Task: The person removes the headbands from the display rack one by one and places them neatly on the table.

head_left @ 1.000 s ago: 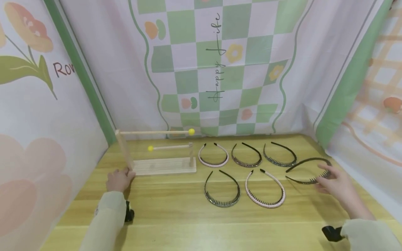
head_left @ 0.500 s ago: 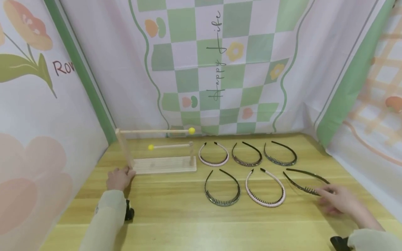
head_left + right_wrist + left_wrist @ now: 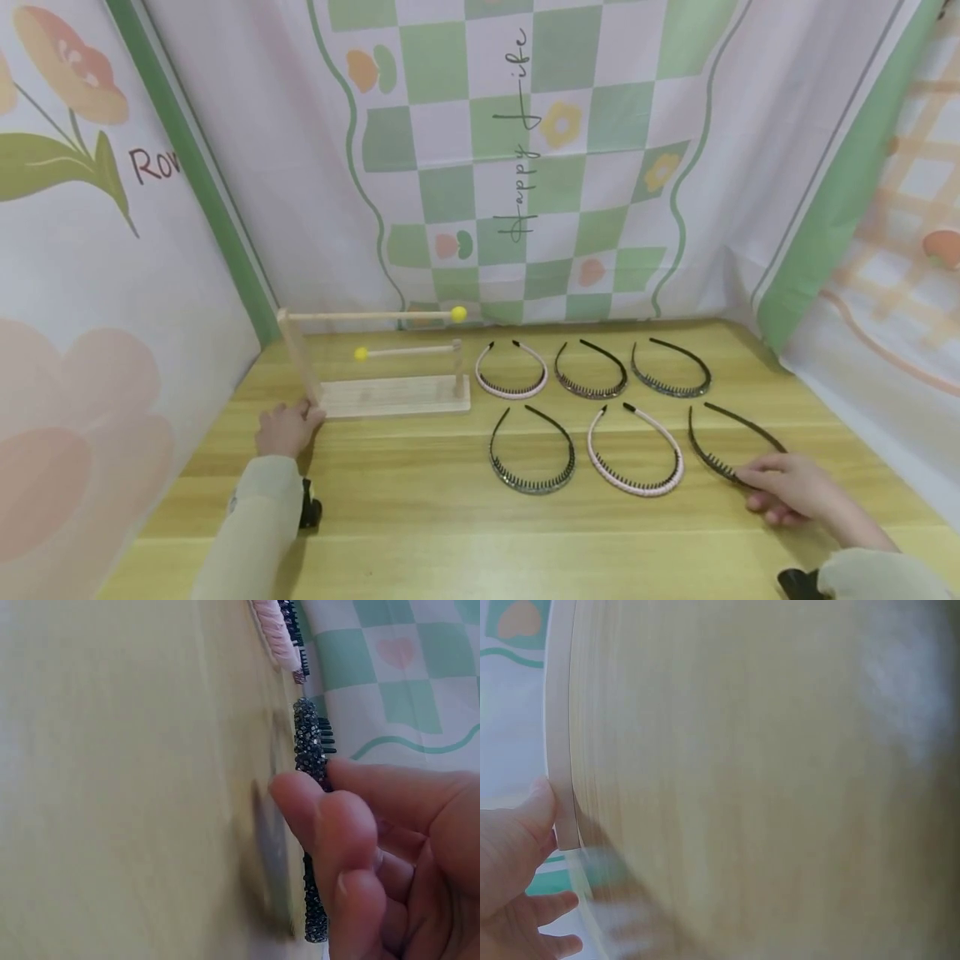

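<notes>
Between thumb and fingers, my right hand (image 3: 795, 487) pinches a dark headband (image 3: 717, 467) by its toothed curve, at the right of the table. Its ends point away from me. Close up in the right wrist view, the headband (image 3: 309, 735) shows a glittery dark surface and small comb teeth; my fingers (image 3: 345, 829) cover part of it. At the left, my left hand (image 3: 287, 429) holds the near left corner of the wooden stand (image 3: 397, 397). The left wrist view shows its thumb (image 3: 536, 814) against the base's end. Two rods with yellow ball tips extend from the stand's posts.
Two headbands, one dark glittery (image 3: 532, 486) and one pink (image 3: 637, 490), lie left of my right hand. Behind them is a row with a pink headband (image 3: 512, 393) and two dark ones. A patterned cloth (image 3: 495, 200) hangs at the table's back.
My right hand has brought the dark headband down toward me, into line with the front row, and turned it so its ends point away. The left hand stays at the stand.
</notes>
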`<state>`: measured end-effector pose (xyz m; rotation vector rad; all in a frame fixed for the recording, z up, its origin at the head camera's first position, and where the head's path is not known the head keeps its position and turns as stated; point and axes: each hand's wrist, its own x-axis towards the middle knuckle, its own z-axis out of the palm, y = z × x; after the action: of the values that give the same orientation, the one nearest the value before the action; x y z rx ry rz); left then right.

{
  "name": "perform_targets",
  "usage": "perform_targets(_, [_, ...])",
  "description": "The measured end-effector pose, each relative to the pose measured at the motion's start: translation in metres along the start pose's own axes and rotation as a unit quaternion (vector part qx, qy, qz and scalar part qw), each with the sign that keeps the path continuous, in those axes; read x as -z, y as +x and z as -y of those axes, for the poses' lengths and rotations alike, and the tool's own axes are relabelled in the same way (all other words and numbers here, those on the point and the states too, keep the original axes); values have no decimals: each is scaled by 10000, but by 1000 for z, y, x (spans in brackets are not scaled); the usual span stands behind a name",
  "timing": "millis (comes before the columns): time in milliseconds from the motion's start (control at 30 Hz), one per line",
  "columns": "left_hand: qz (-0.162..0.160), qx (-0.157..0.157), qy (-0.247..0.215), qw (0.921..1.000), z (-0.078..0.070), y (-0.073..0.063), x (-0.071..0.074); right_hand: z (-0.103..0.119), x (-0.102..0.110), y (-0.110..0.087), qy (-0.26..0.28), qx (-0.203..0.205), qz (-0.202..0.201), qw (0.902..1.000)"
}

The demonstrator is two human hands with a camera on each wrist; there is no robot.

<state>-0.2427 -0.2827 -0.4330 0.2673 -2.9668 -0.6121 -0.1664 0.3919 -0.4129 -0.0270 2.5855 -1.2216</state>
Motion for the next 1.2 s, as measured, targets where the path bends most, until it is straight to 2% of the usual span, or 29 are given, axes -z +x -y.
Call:
perform_targets(167, [-8,55,-3,10000,-1,-2,1,4,-7,3,50,-118,21,9999])
perform_targets(533, [2,58,-36,10000,-2,-3,1,1,-11,9,4,-329,-213,9992])
perform_targets(733, [77,47,29,10000,0,-3,1,5,-4,12,-34,-54,-125,9999])
perform_targets(933, [47,-142,68,9999,7,-1,3,24,9,18,-354,263,-309,9985])
perform_targets(1067, [-112,-320,75,9994,14,-2,17,43,19,28,-540,441,-307,9971])
perform_targets(1167, [-114,-548,713,9959,19,-3,36,58,28,40,-633,659,-285,9954])
perform_targets(1200, [-93,-416,664,9969,20,-2,44,63,31,44,-675,729,-299,9946])
